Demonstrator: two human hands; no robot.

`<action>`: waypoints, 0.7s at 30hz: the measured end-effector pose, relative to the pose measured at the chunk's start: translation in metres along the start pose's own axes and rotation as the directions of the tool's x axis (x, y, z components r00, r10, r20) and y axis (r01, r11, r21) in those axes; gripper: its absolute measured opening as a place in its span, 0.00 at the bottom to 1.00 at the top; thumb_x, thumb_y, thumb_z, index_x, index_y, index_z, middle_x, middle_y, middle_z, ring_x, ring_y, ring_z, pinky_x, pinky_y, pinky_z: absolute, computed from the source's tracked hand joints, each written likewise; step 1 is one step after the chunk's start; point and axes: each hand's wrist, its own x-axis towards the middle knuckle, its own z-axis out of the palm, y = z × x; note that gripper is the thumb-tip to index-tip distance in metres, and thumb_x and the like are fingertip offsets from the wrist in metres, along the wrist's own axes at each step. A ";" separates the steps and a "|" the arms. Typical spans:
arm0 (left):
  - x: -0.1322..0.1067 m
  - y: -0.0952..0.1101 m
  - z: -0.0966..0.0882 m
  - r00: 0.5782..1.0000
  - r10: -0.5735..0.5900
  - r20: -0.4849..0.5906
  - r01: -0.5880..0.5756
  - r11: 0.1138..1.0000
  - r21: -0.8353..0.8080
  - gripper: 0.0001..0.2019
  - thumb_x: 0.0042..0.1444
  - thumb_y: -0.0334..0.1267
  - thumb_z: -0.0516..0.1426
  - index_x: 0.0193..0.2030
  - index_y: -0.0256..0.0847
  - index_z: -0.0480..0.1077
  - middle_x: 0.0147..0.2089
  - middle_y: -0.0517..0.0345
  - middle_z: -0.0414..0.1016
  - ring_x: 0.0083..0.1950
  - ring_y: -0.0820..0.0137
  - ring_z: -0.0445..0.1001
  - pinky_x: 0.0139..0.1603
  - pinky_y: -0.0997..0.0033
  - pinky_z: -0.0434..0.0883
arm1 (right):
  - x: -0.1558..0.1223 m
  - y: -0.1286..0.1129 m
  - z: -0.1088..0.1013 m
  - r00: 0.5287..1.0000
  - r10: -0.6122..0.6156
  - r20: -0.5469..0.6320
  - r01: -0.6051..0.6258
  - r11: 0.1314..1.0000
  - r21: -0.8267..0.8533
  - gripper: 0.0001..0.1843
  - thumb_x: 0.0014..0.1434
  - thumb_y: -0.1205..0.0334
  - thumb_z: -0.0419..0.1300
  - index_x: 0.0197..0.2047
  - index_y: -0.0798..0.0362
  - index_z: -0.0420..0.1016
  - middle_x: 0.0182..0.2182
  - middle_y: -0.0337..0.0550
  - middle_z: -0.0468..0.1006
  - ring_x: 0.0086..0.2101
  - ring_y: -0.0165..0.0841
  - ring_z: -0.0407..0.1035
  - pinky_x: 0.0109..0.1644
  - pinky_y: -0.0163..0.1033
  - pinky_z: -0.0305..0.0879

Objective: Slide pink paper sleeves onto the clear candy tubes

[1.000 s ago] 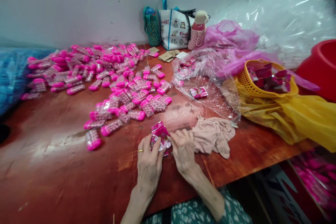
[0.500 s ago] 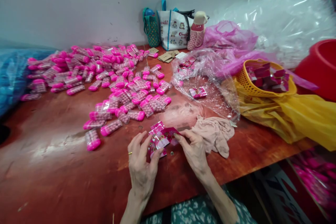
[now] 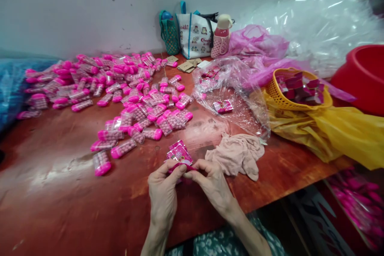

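Between my two hands is a small pink printed label (image 3: 180,167), pinched from both ends and mostly covered by the fingers. My left hand (image 3: 165,188) is closed on its left end, thumb on top. My right hand (image 3: 211,182) grips the other end between thumb and fingers. Just beyond the fingertips lies a little stack of similar pink printed labels (image 3: 180,152) on the red-brown table (image 3: 75,208). Clear containers with pink caps and round pink beads or candies inside, such as this one (image 3: 102,163), spread over the table ahead and to the left.
A crumpled beige cloth (image 3: 237,154) lies by my right hand. Behind it is a clear plastic bag (image 3: 240,108) with pink packets. A yellow basket (image 3: 277,92), yellow plastic (image 3: 345,132) and a red tub (image 3: 360,76) stand right. A tote bag (image 3: 195,40) and bottle (image 3: 222,34) stand by the wall.
My right hand has moved left and toward me, bringing the pink label to my left hand. Both hands now grip it, where before the left hand rested over the stack.
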 end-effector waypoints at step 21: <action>-0.003 -0.010 -0.014 0.904 0.401 -0.148 -0.328 0.873 0.360 0.12 0.43 0.32 0.63 0.37 0.42 0.71 0.33 0.62 0.72 0.34 0.75 0.71 0.37 0.78 0.69 | 0.007 0.009 -0.002 0.998 -0.061 -0.034 0.056 0.991 -0.120 0.11 0.56 0.63 0.58 0.24 0.55 0.76 0.20 0.35 0.72 0.23 0.26 0.63 0.28 0.31 0.55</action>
